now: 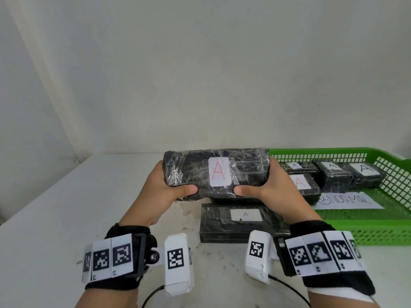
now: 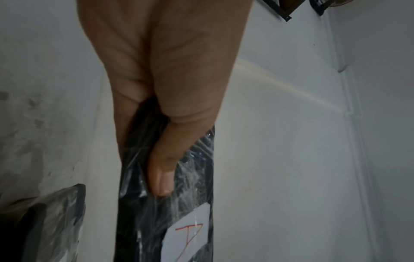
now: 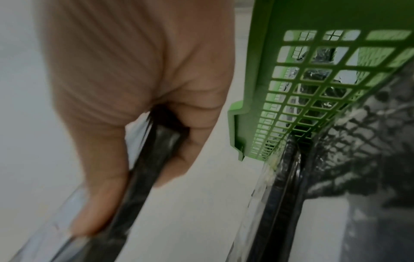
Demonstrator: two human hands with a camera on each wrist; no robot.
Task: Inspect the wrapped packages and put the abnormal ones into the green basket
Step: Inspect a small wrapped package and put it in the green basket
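I hold a black plastic-wrapped package (image 1: 244, 172) with a white label bearing a red A up in front of me, tilted toward my face, above the table. My left hand (image 1: 164, 185) grips its left end, thumb on the front face, and my right hand (image 1: 266, 185) grips its right end the same way. The left wrist view shows my thumb (image 2: 161, 170) pressed on the package (image 2: 192, 191); the right wrist view shows the package's edge (image 3: 143, 173) between thumb and fingers. The green basket (image 1: 367, 227) stands at the right, holding several wrapped packages (image 1: 333, 176) and an ABNORMAL sign (image 1: 347, 201).
Another black package (image 1: 222, 227) with a blue A label lies flat on the white table (image 1: 66, 207) just below my hands. One more package lies partly hidden under the held one. A pale wall stands close behind the table.
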